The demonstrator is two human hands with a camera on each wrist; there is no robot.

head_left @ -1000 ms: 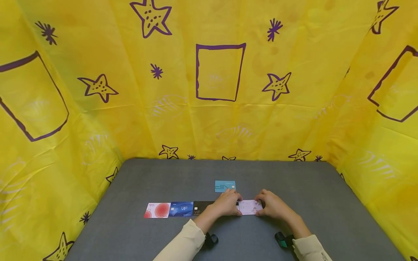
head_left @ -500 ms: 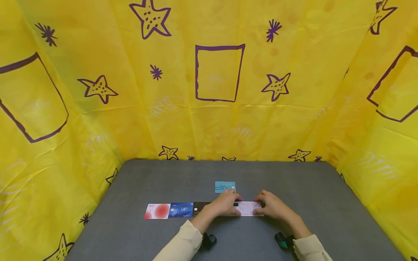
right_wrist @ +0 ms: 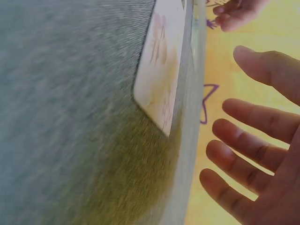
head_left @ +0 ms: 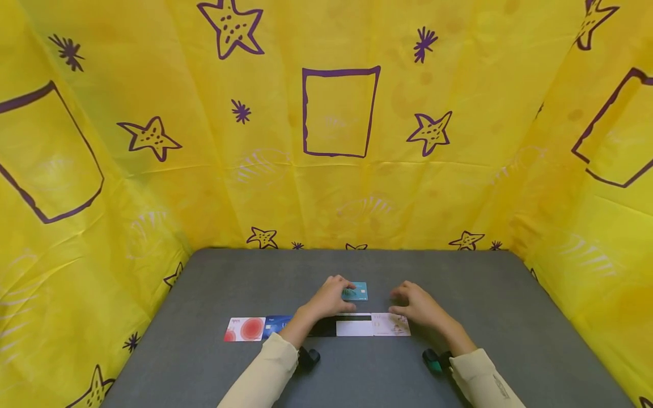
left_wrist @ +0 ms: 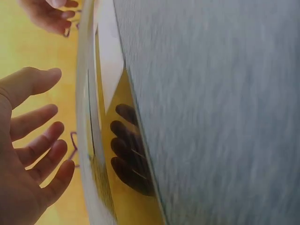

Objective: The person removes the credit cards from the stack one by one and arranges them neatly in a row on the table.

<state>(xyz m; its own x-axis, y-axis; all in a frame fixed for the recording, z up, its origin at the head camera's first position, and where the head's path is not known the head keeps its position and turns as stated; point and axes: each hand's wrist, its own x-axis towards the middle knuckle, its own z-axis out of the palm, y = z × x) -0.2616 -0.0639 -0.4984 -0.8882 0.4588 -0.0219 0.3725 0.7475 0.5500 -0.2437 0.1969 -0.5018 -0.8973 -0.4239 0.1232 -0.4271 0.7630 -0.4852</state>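
In the head view, a row of cards lies edge to edge: a white card with red circles (head_left: 245, 329), a blue card (head_left: 275, 324), a black card (head_left: 323, 328), a white card with a black stripe (head_left: 354, 328) and a pale pink card (head_left: 390, 324). A teal card (head_left: 360, 290) lies behind the row, partly hidden by my left hand (head_left: 326, 298). That hand hovers with parted fingers, mirrored in the glossy black card (left_wrist: 131, 183) in the left wrist view. My right hand (head_left: 422, 307) is over the pink card's right end, holding nothing, fingers spread in the right wrist view.
The grey table (head_left: 204, 374) extends around the cards. Yellow curtain (head_left: 347, 192) with purple drawings encloses its back and sides. Dark straps (head_left: 309, 358) sit at both wrists.
Both hands have let go of the row and lifted off. The left hand has moved back and left, toward the teal card. The pink card has slid left against the striped one.
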